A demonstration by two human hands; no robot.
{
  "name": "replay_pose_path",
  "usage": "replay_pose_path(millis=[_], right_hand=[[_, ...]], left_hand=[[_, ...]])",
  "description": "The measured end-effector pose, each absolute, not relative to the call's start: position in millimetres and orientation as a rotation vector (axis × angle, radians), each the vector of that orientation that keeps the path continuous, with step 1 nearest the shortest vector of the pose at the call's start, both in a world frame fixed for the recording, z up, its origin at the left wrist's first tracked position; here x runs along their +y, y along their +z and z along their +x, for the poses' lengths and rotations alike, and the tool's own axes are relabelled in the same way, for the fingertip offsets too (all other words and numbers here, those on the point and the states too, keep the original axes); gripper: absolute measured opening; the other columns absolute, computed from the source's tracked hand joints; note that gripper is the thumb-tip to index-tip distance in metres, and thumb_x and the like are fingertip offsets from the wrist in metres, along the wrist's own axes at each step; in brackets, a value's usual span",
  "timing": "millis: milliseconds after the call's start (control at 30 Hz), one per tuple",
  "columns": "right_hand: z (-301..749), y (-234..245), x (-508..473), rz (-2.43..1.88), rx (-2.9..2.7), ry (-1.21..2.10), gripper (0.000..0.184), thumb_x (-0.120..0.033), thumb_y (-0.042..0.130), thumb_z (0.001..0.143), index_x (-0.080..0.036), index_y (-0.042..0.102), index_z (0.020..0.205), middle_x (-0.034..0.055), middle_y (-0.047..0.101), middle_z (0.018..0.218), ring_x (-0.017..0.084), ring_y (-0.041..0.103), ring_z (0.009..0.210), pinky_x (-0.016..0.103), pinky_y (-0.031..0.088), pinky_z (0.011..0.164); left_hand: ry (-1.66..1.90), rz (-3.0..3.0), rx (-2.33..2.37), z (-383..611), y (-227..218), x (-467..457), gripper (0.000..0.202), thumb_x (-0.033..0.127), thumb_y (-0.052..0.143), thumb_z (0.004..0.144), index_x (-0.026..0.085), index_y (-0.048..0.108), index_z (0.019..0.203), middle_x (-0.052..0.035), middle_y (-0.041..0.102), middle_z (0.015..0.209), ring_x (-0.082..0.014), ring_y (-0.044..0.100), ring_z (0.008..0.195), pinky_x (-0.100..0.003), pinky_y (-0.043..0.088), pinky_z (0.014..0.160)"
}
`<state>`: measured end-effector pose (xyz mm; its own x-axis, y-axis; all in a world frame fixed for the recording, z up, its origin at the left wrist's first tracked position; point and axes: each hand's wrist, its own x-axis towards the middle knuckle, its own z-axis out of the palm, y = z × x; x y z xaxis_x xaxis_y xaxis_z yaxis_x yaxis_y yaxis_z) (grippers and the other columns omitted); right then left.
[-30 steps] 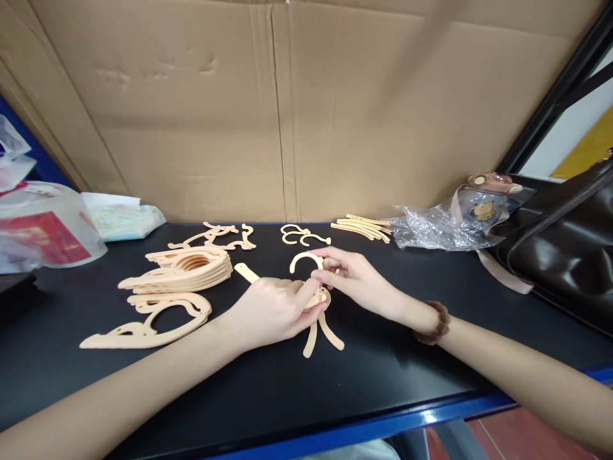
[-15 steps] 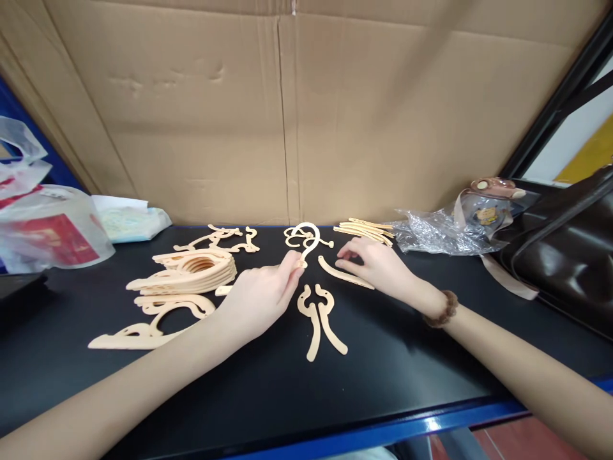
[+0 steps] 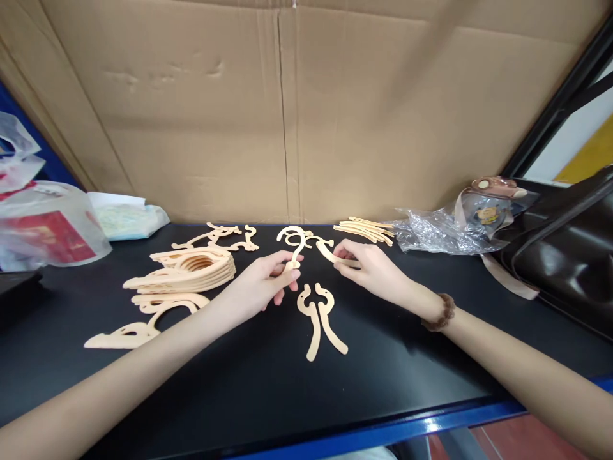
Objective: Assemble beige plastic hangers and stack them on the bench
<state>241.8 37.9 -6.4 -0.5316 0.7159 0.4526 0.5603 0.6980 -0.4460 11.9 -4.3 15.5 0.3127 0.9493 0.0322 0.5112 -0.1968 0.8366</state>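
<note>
My left hand pinches a beige hanger hook by its lower end, with the curve pointing up and away. My right hand has its fingers closed on a slim curved beige strip, whose free end points toward the hook. Hook and strip are apart. Between the hands and nearer to me, two curved hanger arms lie side by side on the black table. Behind the held hook lie more hook pieces, partly covered.
Stacked hanger pieces lie left, with loose jointed pieces behind. More curved strips sit at the back, beside crumpled clear plastic. A dark bag stands right, a plastic-wrapped roll left. Cardboard closes off the back.
My right hand has closed on the curved strip and raised its far end. My left hand has shifted slightly left and lower with the hook, which has turned to face left.
</note>
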Motion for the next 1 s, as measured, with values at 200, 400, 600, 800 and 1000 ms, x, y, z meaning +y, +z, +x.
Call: replay_pose_path(millis=[200, 400, 600, 800, 1000], right_hand=[[239, -6, 36, -0.786, -2.409, 0.316, 0.005, -0.020, 0.051, 0.092, -0.021, 0.056, 0.093, 0.0003, 0.064, 0.086, 0.017, 0.059, 0.077, 0.033, 0.042, 0.078], [238, -8, 40, -0.679, -2.387, 0.313, 0.008, -0.026, 0.054, 0.094, -0.022, 0.061, 0.093, 0.0007, 0.067, 0.092, 0.018, 0.060, 0.087, 0.034, 0.038, 0.084], [239, -9, 42, -0.647, -2.360, 0.319, 0.007, -0.026, 0.057, 0.092, -0.022, 0.063, 0.095, -0.0001, 0.068, 0.095, 0.017, 0.059, 0.088, 0.033, 0.037, 0.087], [240, -8, 43, -0.618, -2.370, 0.350, 0.010, -0.028, 0.059, 0.091, -0.021, 0.065, 0.095, 0.0019, 0.069, 0.094, 0.018, 0.059, 0.090, 0.036, 0.036, 0.090], [241, -4, 39, -0.581, -2.359, 0.399, 0.011, -0.028, 0.062, 0.089, -0.022, 0.067, 0.096, 0.0012, 0.069, 0.093, 0.018, 0.060, 0.090, 0.037, 0.035, 0.092]], left_hand=[[0.848, 1.685, 1.248, 6, 16, -1, 0.042, 0.042, 0.041, 0.092, 0.015, 0.054, 0.122, -0.0080, 0.061, 0.089, -0.0072, 0.047, 0.049, -0.017, 0.032, 0.033], [0.700, 1.688, 1.164, 1, 12, 1, 0.043, 0.048, 0.036, 0.094, 0.023, 0.059, 0.120, -0.0074, 0.062, 0.098, -0.0096, 0.053, 0.058, -0.020, 0.036, 0.039], [0.646, 1.614, 1.065, 2, 18, -2, 0.042, 0.050, 0.043, 0.092, 0.024, 0.059, 0.121, -0.0022, 0.059, 0.080, -0.0060, 0.042, 0.050, -0.018, 0.034, 0.043], [0.607, 1.409, 0.982, 2, 21, -2, 0.035, 0.043, 0.056, 0.087, 0.026, 0.064, 0.117, -0.0068, 0.062, 0.116, -0.0155, 0.063, 0.087, -0.014, 0.045, 0.052], [0.562, 1.364, 0.898, 2, 23, -1, 0.036, 0.045, 0.053, 0.090, 0.025, 0.064, 0.118, -0.0087, 0.060, 0.127, -0.0202, 0.068, 0.094, -0.013, 0.050, 0.056]])
